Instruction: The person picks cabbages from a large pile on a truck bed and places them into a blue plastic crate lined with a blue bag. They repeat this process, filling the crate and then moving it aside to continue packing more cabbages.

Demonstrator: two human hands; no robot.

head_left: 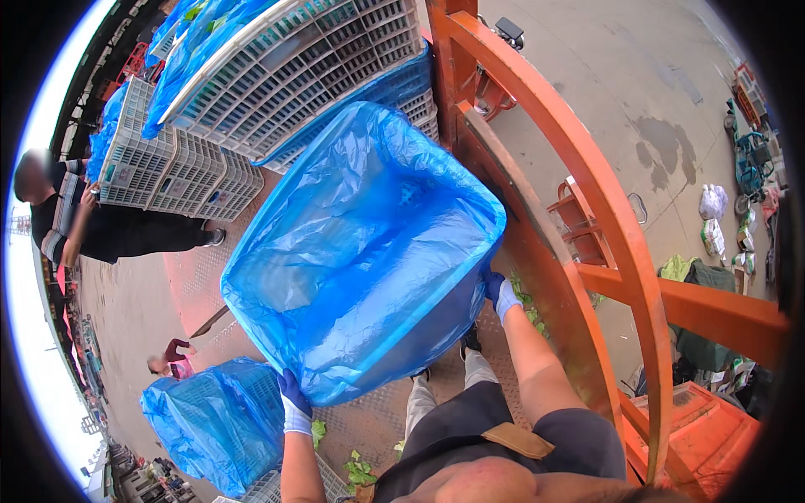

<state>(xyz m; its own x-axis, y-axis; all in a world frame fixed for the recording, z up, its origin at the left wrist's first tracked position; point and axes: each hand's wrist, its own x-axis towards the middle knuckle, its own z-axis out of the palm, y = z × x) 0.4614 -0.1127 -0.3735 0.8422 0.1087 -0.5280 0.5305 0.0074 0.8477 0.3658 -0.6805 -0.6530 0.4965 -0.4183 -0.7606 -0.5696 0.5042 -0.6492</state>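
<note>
A large crate lined with a blue plastic bag (360, 243) is held in front of me, with folds and creases inside it and no contents that I can make out. My left hand (293, 394), in a blue and white glove, grips its lower left corner. My right hand (500, 293), gloved the same way, grips its right side, the fingers partly hidden behind the plastic. My feet stand beneath it on a metal plate floor with scattered green leaves (360, 469).
Stacked white crates (285, 67) with blue liners rise ahead and left. An orange metal railing (620, 243) runs along my right, with bags and carts beyond. Bagged crates (210, 419) sit at lower left. One person (126, 218) stands at left; another (176, 352) is farther back.
</note>
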